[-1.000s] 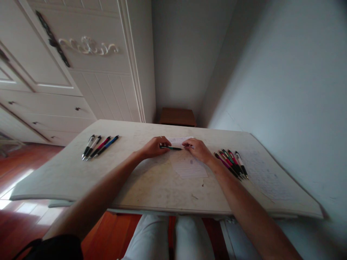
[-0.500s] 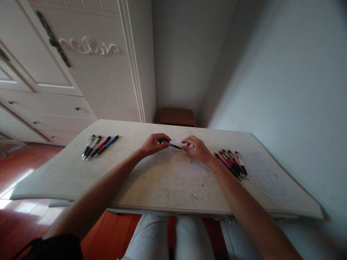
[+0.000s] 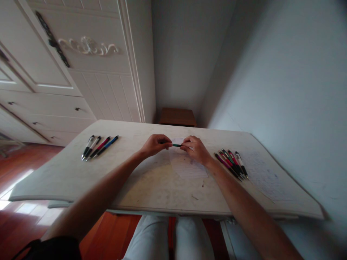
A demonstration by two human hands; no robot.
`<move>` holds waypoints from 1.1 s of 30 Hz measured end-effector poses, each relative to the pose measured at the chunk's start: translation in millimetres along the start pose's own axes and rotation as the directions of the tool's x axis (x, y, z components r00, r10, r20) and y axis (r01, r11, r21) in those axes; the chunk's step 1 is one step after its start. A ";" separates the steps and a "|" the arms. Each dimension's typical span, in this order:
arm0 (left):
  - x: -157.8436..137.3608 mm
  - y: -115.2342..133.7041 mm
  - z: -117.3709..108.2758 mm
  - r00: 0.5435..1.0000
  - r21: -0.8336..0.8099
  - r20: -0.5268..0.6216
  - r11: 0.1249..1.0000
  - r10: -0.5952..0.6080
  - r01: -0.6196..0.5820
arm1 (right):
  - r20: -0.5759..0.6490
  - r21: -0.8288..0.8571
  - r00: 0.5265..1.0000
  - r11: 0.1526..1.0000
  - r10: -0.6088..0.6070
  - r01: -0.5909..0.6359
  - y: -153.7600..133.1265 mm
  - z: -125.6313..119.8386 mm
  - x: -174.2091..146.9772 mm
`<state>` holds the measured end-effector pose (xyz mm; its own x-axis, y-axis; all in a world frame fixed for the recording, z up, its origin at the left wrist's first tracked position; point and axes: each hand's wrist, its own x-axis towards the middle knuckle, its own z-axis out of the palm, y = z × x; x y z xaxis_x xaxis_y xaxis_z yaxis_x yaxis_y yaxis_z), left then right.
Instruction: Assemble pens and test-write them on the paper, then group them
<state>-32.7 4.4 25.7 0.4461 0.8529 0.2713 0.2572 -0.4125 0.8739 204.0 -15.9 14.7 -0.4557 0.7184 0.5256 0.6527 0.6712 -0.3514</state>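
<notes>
Smooth-looking plastic on the pen [image 3: 176,145], thin matt paper for the sheet [image 3: 189,169], a smooth but blotchy table [image 3: 157,191], and there's the floor [image 3: 18,162], glossy wood, gleaming! Matt cloth trousers [image 3: 150,234], matt wall [image 3: 284,94], too.

Left hand [image 3: 158,143] and right hand [image 3: 194,146] grip opposite ends of a dark-and-green pen [image 3: 177,145], roughly parallel to the far edge of the desk [image 3: 151,191], over a lined sheet [image 3: 189,168]. Near the desk's far left corner, four pens [image 3: 104,147] lie side by side, tips toward the near edge. Toward the right edge, a cluster of pens [image 3: 230,163] lies beside a handwritten sheet [image 3: 264,177].
</notes>
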 end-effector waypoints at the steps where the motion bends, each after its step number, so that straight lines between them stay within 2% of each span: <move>1: -0.5 1.2 1.3 1.000 -0.004 0.008 1.000 -0.012 0.012 | -0.006 -0.014 1.000 1.000 0.000 0.000 0.4 0.3 0.1; 8: -5.1 2.9 7.4 0.996 0.051 0.024 0.995 -0.083 0.081 | -0.067 -0.070 0.998 0.998 -0.012 0.007 -0.9 4.0 0.5; 14: -4.2 -1.0 3.1 1.000 0.079 0.012 0.997 -0.008 0.007 | -0.138 -0.029 0.986 0.994 0.096 -0.101 3.9 3.8 -0.6; 17: -2.6 -1.3 1.8 0.996 0.152 -0.037 0.986 0.076 -0.069 | -0.156 -0.003 0.978 0.990 0.141 -0.143 7.8 3.4 -1.1; 19: -2.6 -0.2 1.1 0.995 0.180 -0.028 0.979 0.099 -0.092 | -0.155 0.015 0.977 0.989 0.147 -0.146 8.1 2.7 -1.1; 22: -4.5 2.5 1.1 1.000 0.199 -0.001 0.980 0.013 -0.012 | -0.160 0.032 0.977 0.990 0.138 -0.134 4.6 0.9 -0.8; 25: -6.9 4.2 2.1 0.995 0.284 -0.040 0.954 -0.090 0.098 | -0.165 0.026 0.979 0.993 0.118 -0.115 -0.5 -1.1 -0.4; 28: -7.7 4.4 2.0 0.992 0.340 -0.067 0.933 -0.102 0.119 | -0.172 0.012 0.978 0.993 0.118 -0.118 -3.4 -2.3 -0.2; 33: -6.1 3.9 -1.1 1.000 0.190 -0.022 0.982 0.008 -0.003 | -0.186 0.000 0.974 0.991 0.131 -0.133 -1.5 -2.6 -0.5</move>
<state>-35.3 -2.1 27.9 0.4289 0.8566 0.2869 0.4140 -0.4686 0.7804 204.8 -17.8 16.9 -0.2455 0.7534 0.6100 0.7076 0.5694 -0.4184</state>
